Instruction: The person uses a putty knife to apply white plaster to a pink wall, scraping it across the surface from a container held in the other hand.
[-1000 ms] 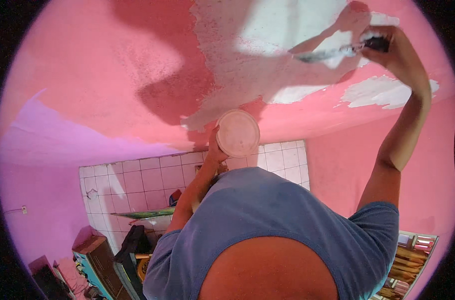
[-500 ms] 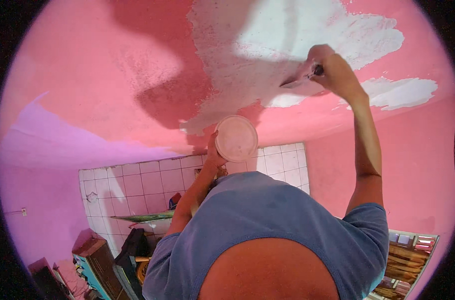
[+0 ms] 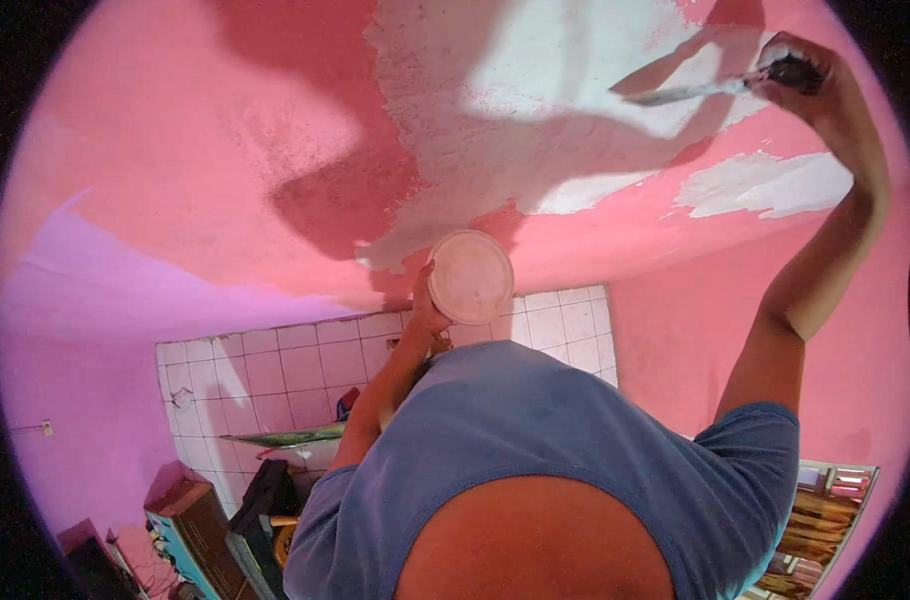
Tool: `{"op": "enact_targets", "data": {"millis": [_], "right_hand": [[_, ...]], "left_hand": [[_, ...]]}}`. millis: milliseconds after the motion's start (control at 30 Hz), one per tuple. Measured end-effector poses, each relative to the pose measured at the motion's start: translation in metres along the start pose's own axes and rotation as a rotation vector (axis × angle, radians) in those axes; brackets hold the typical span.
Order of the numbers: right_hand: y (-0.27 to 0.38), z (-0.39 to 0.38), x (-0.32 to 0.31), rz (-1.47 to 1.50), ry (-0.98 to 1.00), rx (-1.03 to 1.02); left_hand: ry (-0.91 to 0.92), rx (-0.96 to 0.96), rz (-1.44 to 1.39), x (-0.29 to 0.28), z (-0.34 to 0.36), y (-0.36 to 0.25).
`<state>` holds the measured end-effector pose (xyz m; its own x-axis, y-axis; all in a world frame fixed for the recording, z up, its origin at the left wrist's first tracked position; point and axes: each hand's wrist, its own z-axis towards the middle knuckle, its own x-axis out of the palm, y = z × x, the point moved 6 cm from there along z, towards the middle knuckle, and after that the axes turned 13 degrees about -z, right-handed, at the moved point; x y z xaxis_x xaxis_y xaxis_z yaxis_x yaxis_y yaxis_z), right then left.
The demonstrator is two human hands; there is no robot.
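Observation:
My left hand is closed round a round, pale plastic container, its circular face toward the camera, near the middle of the view. My raised right hand grips a putty knife by its dark handle at the upper right, its metal blade reaching leftward close to a large white, rough-edged patch on the pink painted surface overhead. Shadows of the arm and knife fall across the patch. I cannot tell whether the blade touches it. A smaller white patch lies below my right hand.
A white tiled wall stands beyond my left arm, with a long narrow green board against it. Dark cabinets and bags are at the lower left. A purple wall is left, a pink wall and a window right.
My right hand swung down and left half a second ago and is now up and farther right, a little beyond where it was a second ago. My left hand and container dropped slightly.

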<state>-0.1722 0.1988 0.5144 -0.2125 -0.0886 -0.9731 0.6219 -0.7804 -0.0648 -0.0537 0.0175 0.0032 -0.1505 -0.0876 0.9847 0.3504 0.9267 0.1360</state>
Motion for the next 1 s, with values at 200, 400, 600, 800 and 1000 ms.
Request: {"op": "enact_targets", "data": {"millis": [200,400,600,800,1000], "right_hand": [[0.048,-0.004,0.112,-0.055,0.078,-0.114],[0.050,0.003,0.124,-0.072,-0.013,-0.040],[0.052,0.015,0.063,-0.187,-0.147,-0.124],[0.014,0.015,0.019,-0.080,-0.022,0.015],[0.031,-0.006,0.071,-0.140,0.037,0.012]], "left_hand": [[0.015,0.069,0.084,0.000,-0.006,-0.009],[-0.011,-0.009,-0.033,-0.013,-0.001,-0.001],[0.033,-0.012,-0.012,0.000,0.000,0.001],[0.049,0.000,0.016,0.005,-0.002,-0.003],[0.030,-0.030,-0.016,-0.007,0.002,0.002]]}}
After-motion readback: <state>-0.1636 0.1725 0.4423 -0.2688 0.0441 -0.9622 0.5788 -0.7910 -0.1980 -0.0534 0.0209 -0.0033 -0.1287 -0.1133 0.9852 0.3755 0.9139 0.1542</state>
